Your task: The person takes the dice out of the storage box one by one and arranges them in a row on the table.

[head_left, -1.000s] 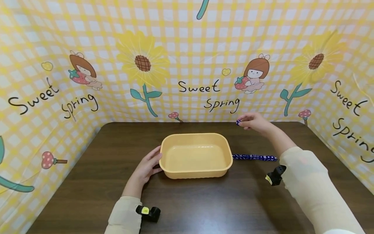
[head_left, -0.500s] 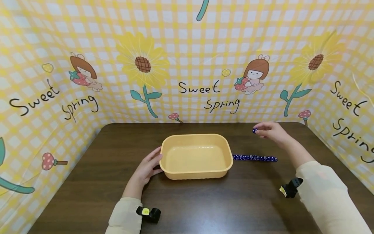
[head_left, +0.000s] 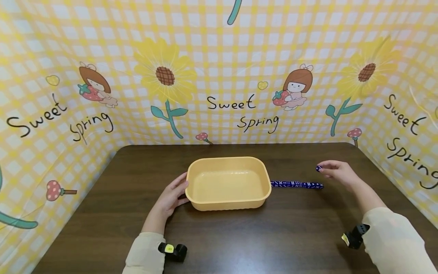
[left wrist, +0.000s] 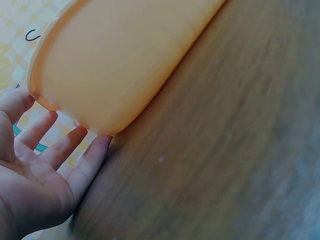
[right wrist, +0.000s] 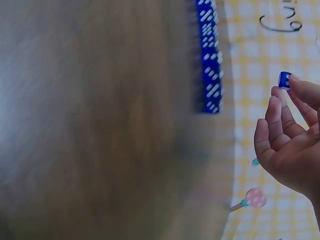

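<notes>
A yellow plastic basin [head_left: 227, 205] stands on the table with nothing inside it. My left hand [head_left: 172, 196] touches its left end; in the left wrist view the spread fingers [left wrist: 65, 148] lie against the outer wall and the thumb is at the rim. Between thumb and fingertips, my right hand [head_left: 342, 175] pinches a blue die [right wrist: 285, 80] with white dots. That hand is in the air, past the right end of a straight row of blue dice [head_left: 297, 185]. The row's left end meets the basin's right side in the head view.
The dark wooden table [head_left: 236, 243] runs back to a yellow checked cloth [head_left: 236, 64] that hangs behind and at both sides. A black wrist camera [head_left: 174, 252] sits on the left sleeve, another wrist camera [head_left: 356, 236] on the right.
My right hand has moved right and toward me with the die, from above the table's back edge to near the row's right end. The left hand and basin stay put.
</notes>
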Demonstrator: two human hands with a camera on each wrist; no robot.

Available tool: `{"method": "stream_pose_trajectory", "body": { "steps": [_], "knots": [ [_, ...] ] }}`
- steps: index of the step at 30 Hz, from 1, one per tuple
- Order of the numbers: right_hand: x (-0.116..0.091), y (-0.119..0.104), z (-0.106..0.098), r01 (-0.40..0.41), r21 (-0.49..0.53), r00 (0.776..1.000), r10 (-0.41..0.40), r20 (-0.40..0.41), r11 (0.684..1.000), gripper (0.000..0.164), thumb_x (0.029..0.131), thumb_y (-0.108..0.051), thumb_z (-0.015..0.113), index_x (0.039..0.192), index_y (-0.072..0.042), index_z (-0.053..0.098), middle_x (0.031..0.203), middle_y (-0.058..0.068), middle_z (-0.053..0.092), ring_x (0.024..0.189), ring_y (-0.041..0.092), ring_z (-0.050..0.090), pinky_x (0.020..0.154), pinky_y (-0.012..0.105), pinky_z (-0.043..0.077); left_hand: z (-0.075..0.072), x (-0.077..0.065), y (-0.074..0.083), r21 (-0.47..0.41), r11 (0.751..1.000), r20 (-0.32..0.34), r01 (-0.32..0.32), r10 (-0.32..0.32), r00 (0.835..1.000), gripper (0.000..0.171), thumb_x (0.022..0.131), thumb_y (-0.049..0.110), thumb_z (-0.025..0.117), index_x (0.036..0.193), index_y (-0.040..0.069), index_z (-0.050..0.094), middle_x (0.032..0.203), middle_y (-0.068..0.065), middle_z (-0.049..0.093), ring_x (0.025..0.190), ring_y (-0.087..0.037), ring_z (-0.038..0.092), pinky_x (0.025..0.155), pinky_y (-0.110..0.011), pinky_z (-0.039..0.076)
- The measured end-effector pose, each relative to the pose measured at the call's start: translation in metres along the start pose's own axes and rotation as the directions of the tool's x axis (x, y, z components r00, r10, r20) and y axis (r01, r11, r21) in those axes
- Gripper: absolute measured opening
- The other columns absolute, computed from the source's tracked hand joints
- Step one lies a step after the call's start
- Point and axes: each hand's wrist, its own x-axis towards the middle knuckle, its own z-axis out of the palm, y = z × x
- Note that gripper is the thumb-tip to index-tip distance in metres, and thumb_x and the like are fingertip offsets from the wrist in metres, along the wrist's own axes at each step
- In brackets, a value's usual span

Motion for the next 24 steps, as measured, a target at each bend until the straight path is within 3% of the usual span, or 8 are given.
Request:
{"method": "stream_pose_trajectory", "body": {
  "steps": [10, 16, 24],
  "knots": [
    [-0.015, 0.026, -0.002, -0.082, 0.055, 0.997, 0.082, -0.002, 0.995, 0.034, 0.084, -0.011, 0.056, 0.106, 0.014, 0.049, 0.081, -0.003, 0.058, 0.068, 0.015, 0.055, 0.062, 0.028, 0.047, 0.000, -0.002, 0.001, -0.007, 1.000, -0.009, 0.007, -0.007, 1.000, 0.053, 0.086, 0.022, 0.054, 0.133, 0.014, 0.033, 0.130, -0.017, 0.035, 0.097, -0.019, 0.050, 0.078, -0.041, 0.042],
    [-0.019, 0.034, 0.000, -0.115, 0.016, 0.993, 0.116, -0.011, 0.993, 0.037, 0.084, -0.013, 0.056, 0.107, 0.015, 0.047, 0.083, 0.000, 0.060, 0.067, 0.013, 0.055, 0.059, 0.028, 0.045, 0.001, -0.002, 0.002, -0.010, 1.000, -0.003, 0.007, -0.007, 1.000, 0.053, 0.086, 0.021, 0.053, 0.134, 0.014, 0.032, 0.130, -0.016, 0.035, 0.096, -0.018, 0.051, 0.078, -0.041, 0.042],
    [-0.020, 0.042, 0.003, -0.102, -0.036, 0.994, 0.101, -0.029, 0.994, 0.035, 0.084, -0.012, 0.055, 0.105, 0.015, 0.048, 0.080, 0.003, 0.060, 0.065, 0.012, 0.055, 0.055, 0.028, 0.041, 0.001, -0.002, 0.002, -0.012, 1.000, 0.001, 0.009, -0.009, 1.000, 0.053, 0.086, 0.021, 0.053, 0.134, 0.014, 0.031, 0.132, -0.016, 0.033, 0.098, -0.019, 0.049, 0.078, -0.041, 0.042]
  ]
}}
